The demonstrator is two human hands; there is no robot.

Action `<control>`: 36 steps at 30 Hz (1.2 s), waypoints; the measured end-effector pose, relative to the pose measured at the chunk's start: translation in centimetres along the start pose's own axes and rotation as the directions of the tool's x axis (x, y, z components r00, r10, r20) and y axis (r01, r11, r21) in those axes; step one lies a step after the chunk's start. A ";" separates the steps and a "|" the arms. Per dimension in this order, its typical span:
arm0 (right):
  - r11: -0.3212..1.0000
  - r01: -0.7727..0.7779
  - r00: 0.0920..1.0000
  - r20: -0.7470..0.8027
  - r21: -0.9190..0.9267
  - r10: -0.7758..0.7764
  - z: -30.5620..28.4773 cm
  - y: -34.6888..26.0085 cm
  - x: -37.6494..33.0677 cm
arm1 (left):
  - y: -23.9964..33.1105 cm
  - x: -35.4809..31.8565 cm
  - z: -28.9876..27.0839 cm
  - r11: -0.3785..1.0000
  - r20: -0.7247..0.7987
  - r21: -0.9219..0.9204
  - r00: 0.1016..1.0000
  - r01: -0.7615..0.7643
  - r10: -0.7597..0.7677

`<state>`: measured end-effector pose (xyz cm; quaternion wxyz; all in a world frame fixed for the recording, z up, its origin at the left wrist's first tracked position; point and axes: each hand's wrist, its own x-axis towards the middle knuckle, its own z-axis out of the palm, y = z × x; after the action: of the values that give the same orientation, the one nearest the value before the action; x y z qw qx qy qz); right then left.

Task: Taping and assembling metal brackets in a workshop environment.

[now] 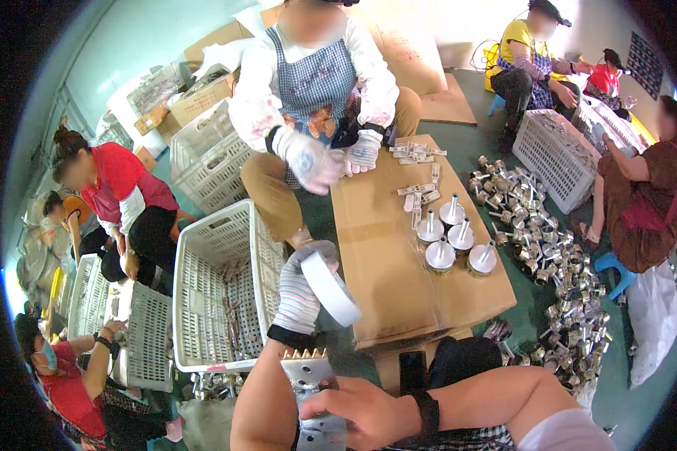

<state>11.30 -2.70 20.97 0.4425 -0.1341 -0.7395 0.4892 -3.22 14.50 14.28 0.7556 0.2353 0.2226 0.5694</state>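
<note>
My left hand (296, 295), in a striped knit glove, is closed round a white roll of what looks like tape (329, 287), held beside the near left side of a cardboard box (384, 282). Bare, my right hand (368, 415) grips a metal plate (308, 373) with a toothed edge and round holes, close against my left forearm. On the box stand several round metal cups with upright stems (440, 254). Small white plastic pieces (421, 197) lie behind them, with more white pieces (417, 153) at the far edge.
A white plastic crate (222, 301) stands left of the box. Many metal cups with stems (557, 278) are heaped on the floor to the right. A gloved person (312, 90) sits opposite, and other people sit beside crates on both sides. A dark phone (412, 370) lies near my lap.
</note>
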 end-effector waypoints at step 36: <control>0.998 -0.004 1.000 -0.014 -0.058 0.004 0.0 0.5 0.5 | -4.7 3.1 -0.6 0.965 -0.116 0.261 0.993 0.006 0.025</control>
<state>10.90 -2.10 20.80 0.4425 -0.1516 -0.7500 0.4677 0.73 16.41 10.72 0.7008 0.2995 0.3389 0.5517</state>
